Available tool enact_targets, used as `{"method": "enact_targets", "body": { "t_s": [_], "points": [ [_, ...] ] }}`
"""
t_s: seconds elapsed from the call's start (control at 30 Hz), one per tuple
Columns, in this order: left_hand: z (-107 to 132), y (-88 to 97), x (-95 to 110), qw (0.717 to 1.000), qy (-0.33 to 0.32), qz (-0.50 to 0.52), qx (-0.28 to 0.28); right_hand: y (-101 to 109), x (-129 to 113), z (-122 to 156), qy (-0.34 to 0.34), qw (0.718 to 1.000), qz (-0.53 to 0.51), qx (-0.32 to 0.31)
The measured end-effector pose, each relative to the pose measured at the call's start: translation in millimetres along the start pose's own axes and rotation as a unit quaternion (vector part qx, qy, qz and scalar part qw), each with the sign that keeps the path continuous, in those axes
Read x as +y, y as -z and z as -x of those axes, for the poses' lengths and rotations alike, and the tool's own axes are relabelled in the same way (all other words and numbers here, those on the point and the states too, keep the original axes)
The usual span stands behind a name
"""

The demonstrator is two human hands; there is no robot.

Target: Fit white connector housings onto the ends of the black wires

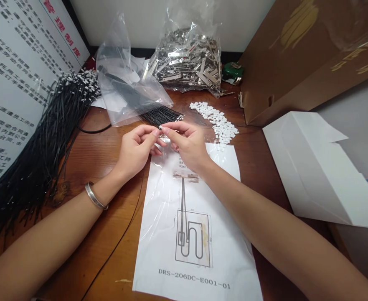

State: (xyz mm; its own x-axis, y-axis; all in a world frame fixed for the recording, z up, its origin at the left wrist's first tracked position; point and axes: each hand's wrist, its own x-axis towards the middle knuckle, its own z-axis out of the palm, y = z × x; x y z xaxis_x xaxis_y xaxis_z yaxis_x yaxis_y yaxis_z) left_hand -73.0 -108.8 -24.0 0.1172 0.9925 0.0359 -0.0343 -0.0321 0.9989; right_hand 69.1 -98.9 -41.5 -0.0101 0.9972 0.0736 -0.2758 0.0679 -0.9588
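Note:
My left hand and my right hand meet above the wooden table, fingertips pinched together. Between them sits a small white connector at the end of a thin black wire that trails back toward me under my left wrist. Both hands are closed on this piece. Just behind them lies a bundle of black wires coming out of a clear plastic bag. A silver bracelet is on my left wrist.
A drawing sheet lies under my right forearm. Loose white connectors are heaped to the right. A bag of metal clips stands at the back. Finished black wires pile at left, a white box and cardboard box at right.

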Motion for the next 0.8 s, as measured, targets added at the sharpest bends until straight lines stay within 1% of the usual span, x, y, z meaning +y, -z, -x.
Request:
{"method": "enact_targets", "body": {
  "t_s": [0.33,0.43,0.6,0.8],
  "points": [
    [1.3,-1.9,1.5,1.0,-0.005,0.002,0.011,-0.6,0.3,1.6,0.012,1.0,0.021,-0.005],
    [1.9,-1.6,1.6,1.0,-0.016,-0.013,0.016,-1.6,-1.0,2.5,0.015,1.0,0.018,-0.004],
    [2.2,-1.1,0.7,0.998,-0.032,-0.042,0.041,-2.7,-1.6,4.3,0.009,1.0,0.024,-0.004],
    [3.2,-1.3,0.3,0.997,-0.038,-0.057,0.044,-2.2,-0.2,4.3,0.022,0.999,0.038,-0.005]
  ]
}}
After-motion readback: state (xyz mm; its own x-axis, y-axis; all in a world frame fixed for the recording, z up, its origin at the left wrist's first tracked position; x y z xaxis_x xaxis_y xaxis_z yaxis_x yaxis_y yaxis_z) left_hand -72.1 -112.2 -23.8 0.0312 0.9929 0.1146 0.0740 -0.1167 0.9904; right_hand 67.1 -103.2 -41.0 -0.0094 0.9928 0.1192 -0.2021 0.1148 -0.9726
